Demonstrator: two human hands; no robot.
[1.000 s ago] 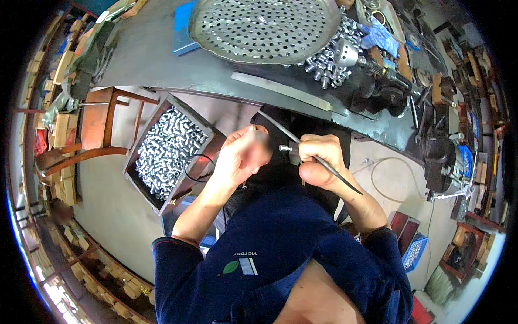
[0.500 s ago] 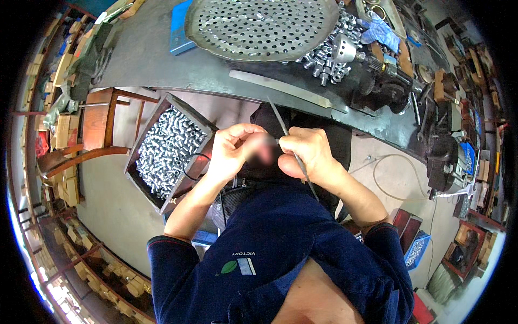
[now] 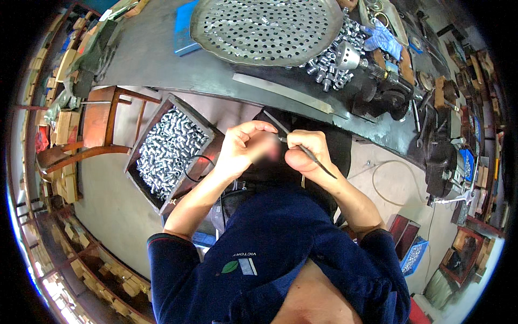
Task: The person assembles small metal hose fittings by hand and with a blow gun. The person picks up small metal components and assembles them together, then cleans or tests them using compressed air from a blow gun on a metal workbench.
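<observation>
My right hand [image 3: 308,150] is closed round a slim grey file [image 3: 276,122], its narrow tail sticking out past my wrist side. The file lies slantwise, its far end near the bench edge. Close beside it, my left hand [image 3: 237,151] is closed in a pinch, fingertips almost meeting my right hand. A small metal part [image 3: 281,139] shows between the two hands; its shape is mostly hidden, and a blurred patch covers some of my left fingers. Both hands are above my lap, in front of the bench.
A wooden box [image 3: 207,135] full of small metal fittings stands at left, beside a wooden chair [image 3: 100,119]. On the bench [image 3: 145,65] are a round perforated metal tray [image 3: 205,43], a flat metal strip [image 3: 280,92], loose fittings [image 3: 326,70] and a motorised chuck [image 3: 346,55].
The file has swung, its tail now pointing farther right and its far end nearer my hands. Both hands have shifted slightly right, staying close together.
</observation>
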